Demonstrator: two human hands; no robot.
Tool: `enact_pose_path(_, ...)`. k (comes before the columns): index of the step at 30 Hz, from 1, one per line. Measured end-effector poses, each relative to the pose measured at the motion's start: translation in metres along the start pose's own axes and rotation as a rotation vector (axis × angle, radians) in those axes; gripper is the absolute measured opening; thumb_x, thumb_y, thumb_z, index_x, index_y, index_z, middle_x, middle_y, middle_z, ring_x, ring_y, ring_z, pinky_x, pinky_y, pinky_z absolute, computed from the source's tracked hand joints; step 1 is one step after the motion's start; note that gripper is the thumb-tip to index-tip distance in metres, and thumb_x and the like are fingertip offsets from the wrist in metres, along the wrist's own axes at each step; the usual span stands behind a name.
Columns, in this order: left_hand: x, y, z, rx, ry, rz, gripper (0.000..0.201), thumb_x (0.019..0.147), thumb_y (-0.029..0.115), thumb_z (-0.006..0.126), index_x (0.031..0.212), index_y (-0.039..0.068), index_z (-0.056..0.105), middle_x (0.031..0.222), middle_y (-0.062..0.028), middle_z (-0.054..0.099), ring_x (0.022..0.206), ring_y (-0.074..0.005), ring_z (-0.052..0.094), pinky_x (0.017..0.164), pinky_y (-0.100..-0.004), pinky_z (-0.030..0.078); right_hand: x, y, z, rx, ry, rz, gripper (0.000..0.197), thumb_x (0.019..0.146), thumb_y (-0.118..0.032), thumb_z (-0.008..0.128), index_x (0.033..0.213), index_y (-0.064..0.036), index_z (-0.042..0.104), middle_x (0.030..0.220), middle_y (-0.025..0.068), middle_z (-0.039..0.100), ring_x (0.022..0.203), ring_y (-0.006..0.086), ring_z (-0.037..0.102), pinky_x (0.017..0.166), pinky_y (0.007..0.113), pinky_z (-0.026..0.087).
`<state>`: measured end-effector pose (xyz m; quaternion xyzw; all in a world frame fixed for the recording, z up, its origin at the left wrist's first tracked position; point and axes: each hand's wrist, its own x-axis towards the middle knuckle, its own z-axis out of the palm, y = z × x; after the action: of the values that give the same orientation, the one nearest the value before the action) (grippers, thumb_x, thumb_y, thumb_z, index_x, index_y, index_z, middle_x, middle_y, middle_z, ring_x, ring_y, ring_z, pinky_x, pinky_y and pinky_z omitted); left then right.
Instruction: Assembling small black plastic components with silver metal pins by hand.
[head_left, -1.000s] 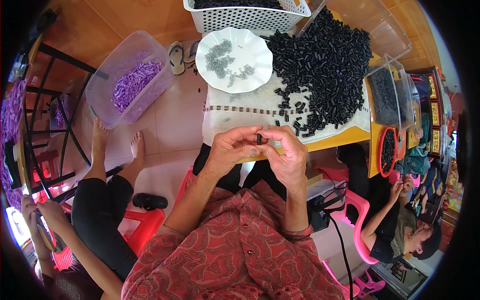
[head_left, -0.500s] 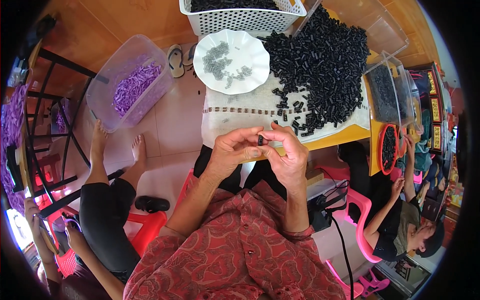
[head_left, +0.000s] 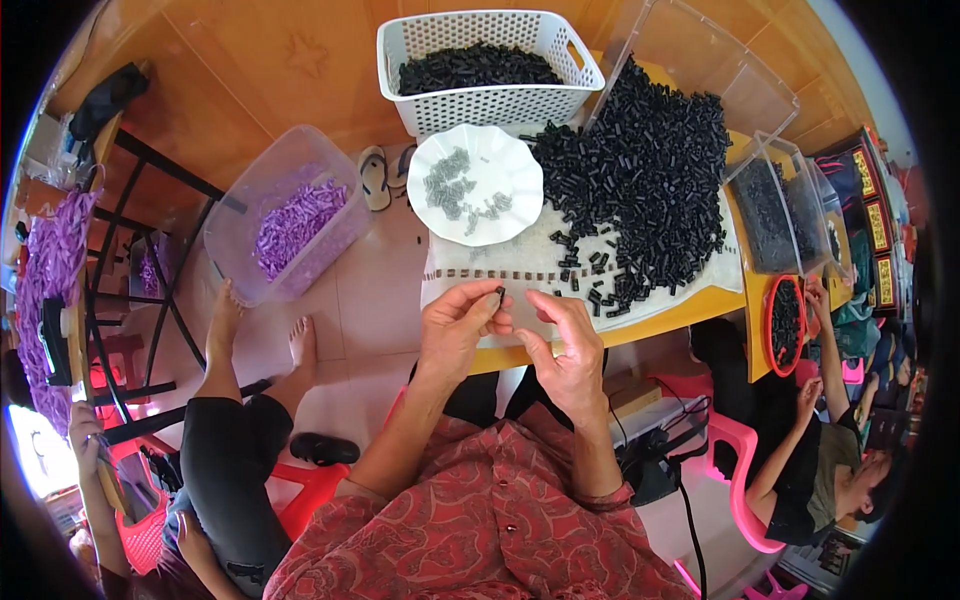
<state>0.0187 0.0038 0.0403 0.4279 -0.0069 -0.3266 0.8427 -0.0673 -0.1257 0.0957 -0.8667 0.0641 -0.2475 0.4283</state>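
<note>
Between the thumb and fingers of my left hand (head_left: 459,322) is a small black plastic piece (head_left: 500,294), mostly covered by the fingertips. My right hand (head_left: 567,345) is just to its right, thumb and forefinger apart, with nothing visible between them. Both hands are over the near edge of the table. Ahead of them, a white scalloped plate (head_left: 510,215) carries small clear pieces (head_left: 450,185). To the right of the plate spreads a large heap of black plastic pieces (head_left: 650,170) on a white cloth (head_left: 445,258).
Behind the plate stands a white perforated basket (head_left: 490,104) of black pieces. Clear plastic bins (head_left: 775,205) and a red-rimmed tray (head_left: 768,330) are at the right, near a seated co-worker (head_left: 815,470). On the left floor sits a translucent tub (head_left: 225,250) of purple pieces, beside another person's legs (head_left: 228,450).
My right hand has come away from the black piece and opened. The left hand keeps the piece. The whole view has shifted, showing more of the basket.
</note>
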Motion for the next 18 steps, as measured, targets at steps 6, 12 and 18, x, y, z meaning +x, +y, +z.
enact_pose_path(6, 0.076, 0.062, 0.026, 0.176, 0.083, 0.178, 0.021, 0.09, 0.007, 0.061, 0.108, -0.005, 0.062, 0.09, -0.0104, 0.067, 0.072, -0.0155, 0.064, 0.069, -0.0304, 0.055, -0.005, 0.004, -0.004, -0.003, 0.039, 0.051, 0.037, 0.072, 0.006, 0.07, 0.108, 0.0005, 0.061, 0.095, 0.0152, 0.064, 0.082, 0.0287, 0.06, 0.069, 0.034, 0.05)
enact_pose_path(12, 0.189, 0.15, 0.036, 0.222, 0.044, 0.362, 0.026, 0.09, 0.005, 0.059, 0.109, -0.011, 0.059, 0.091, -0.0145, 0.064, 0.073, -0.0213, 0.065, 0.071, -0.0313, 0.057, -0.02, 0.005, 0.001, -0.044, -0.002, 0.038, 0.026, 0.077, 0.004, 0.069, 0.102, -0.0004, 0.064, 0.088, 0.0118, 0.064, 0.076, 0.0218, 0.063, 0.067, 0.03, 0.051)
enact_pose_path(18, 0.173, 0.176, 0.056, 0.622, 0.091, 0.398, 0.031, 0.091, 0.007, 0.058, 0.117, -0.011, 0.057, 0.102, -0.0148, 0.065, 0.08, -0.0189, 0.065, 0.071, -0.0277, 0.057, -0.034, 0.014, -0.014, -0.074, 0.033, 0.114, 0.025, 0.078, 0.003, 0.069, 0.102, -0.0011, 0.064, 0.09, 0.0125, 0.065, 0.074, 0.0213, 0.064, 0.067, 0.029, 0.051)
